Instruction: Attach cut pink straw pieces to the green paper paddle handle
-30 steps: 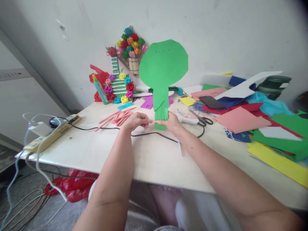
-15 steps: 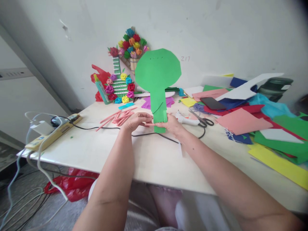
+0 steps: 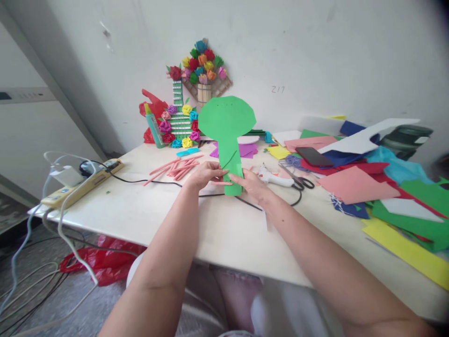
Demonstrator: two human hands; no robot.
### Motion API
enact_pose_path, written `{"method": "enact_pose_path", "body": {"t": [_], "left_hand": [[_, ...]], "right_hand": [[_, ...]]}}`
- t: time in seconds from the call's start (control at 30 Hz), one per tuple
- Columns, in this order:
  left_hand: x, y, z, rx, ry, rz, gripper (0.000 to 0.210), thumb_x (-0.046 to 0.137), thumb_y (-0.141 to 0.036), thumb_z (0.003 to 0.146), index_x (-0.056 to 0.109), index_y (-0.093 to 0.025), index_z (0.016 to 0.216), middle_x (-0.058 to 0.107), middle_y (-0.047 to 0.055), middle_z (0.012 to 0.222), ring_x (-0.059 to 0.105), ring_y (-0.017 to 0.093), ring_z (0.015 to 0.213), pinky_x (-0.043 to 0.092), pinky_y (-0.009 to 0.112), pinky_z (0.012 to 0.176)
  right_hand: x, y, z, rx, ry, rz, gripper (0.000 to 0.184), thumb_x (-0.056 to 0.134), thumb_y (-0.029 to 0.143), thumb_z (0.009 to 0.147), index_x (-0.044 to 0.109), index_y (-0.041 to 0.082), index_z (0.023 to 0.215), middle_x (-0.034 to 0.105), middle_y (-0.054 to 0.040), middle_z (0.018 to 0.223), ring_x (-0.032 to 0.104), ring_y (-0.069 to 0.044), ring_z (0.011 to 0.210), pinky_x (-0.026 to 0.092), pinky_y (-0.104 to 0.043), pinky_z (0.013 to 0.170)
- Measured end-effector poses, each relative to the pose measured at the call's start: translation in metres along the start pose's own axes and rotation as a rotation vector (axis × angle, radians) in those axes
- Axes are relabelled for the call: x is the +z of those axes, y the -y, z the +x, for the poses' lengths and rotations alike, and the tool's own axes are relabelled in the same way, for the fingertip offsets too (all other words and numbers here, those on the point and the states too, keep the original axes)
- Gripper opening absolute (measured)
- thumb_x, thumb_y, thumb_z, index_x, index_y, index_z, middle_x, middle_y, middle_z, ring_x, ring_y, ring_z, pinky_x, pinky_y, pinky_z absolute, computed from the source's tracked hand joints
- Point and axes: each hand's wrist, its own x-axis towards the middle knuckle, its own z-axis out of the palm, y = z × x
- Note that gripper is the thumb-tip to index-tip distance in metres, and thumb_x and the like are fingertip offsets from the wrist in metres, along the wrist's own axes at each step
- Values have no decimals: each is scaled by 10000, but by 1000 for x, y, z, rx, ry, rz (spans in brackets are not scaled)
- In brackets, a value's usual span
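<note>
A green paper cutout point(image 3: 227, 122), with a broad rounded head and a long narrow stem, stands tilted up before me. At the stem's left edge, the fingers of my left hand point(image 3: 204, 177) are closed on it. My right hand point(image 3: 253, 185) grips the stem from the right, its thumb across the front. A thin pink paper stick point(image 3: 220, 183) lies across the lower stem, just below my left fingertips; its right end is near my right thumb. Several similar pink sticks point(image 3: 182, 168) lie loose to the left of my hands.
A white glue gun point(image 3: 277, 179) and black-handled scissors point(image 3: 303, 182) lie to the right. Coloured sheets point(image 3: 358, 185) and a phone point(image 3: 314, 157) cover the right side. A glue bottle point(image 3: 154, 127) and paper-flower crafts point(image 3: 182, 122) stand behind. A power strip point(image 3: 80, 185) sits left; a black cable point(image 3: 140, 180) crosses the table.
The cutout's head has dropped lower in view and looks more tipped back. My left fingers have moved up to the stem's edge above the pink stick. The view has shifted slightly.
</note>
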Motion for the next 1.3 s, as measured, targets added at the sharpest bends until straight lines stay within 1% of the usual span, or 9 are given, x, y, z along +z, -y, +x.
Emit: {"method": "enact_pose_path", "body": {"t": [0.07,0.13,0.23,0.33,0.57,0.83,0.97,1.13,1.3], "left_hand": [[-1,1,0,1,-13,-3,263,704,-344,632,574,-116,650,548,-13,553,511,80,503,413,214,522],[-1,1,0,3,-28,4,268,705,-346,633,572,-115,654,554,-7,555,511,80,501,403,210,513],[0,0,0,2,-44,11,272,702,-349,638,578,-112,681,563,1,563,523,85,504,403,212,514],[0,0,1,0,-56,12,285,699,-361,641,584,-108,708,573,9,577,536,92,513,409,217,515],[1,0,2,38,-39,36,319,677,-392,662,576,-111,775,596,18,653,552,93,546,410,212,518],[11,-9,-2,89,-41,128,356,615,-449,714,530,-129,847,561,-6,623,528,86,526,385,195,480],[13,-11,-3,106,-30,150,372,593,-460,730,517,-132,889,554,-11,609,522,86,504,389,199,471],[13,-7,-1,109,-15,101,366,595,-442,734,510,-132,909,522,-33,594,482,69,478,404,201,477],[15,-6,1,120,-38,116,317,572,-420,760,503,-129,863,494,-41,588,457,58,477,408,194,474]], "right_hand": [[-1,-1,1,17,-17,17,395,653,438,675,564,183,962,653,-67,989,623,-177,810,517,-318,694],[-3,-2,2,39,-50,19,410,658,439,669,555,189,977,652,-73,986,627,-187,811,521,-332,688],[-4,-2,3,51,-104,14,503,716,358,608,514,200,1041,655,-67,944,632,-192,793,523,-347,675],[-4,-2,3,23,-150,-24,575,743,274,557,481,210,1065,655,-50,919,633,-183,777,522,-340,667],[-2,-3,3,-21,-217,-77,519,724,208,534,498,196,1001,650,-31,869,626,-165,751,514,-332,689],[-5,-7,7,-64,-247,-92,501,723,206,524,513,186,978,651,-26,854,620,-157,746,507,-336,709],[-5,-6,7,-56,-247,-73,476,713,213,540,518,192,974,652,-21,850,622,-155,746,509,-334,705],[-6,-4,5,-6,-177,13,400,663,320,629,538,195,988,661,-46,891,633,-176,761,515,-362,704],[-7,-4,6,-8,-209,9,380,649,335,624,564,180,960,664,-62,918,631,-184,815,505,-353,740]]}}
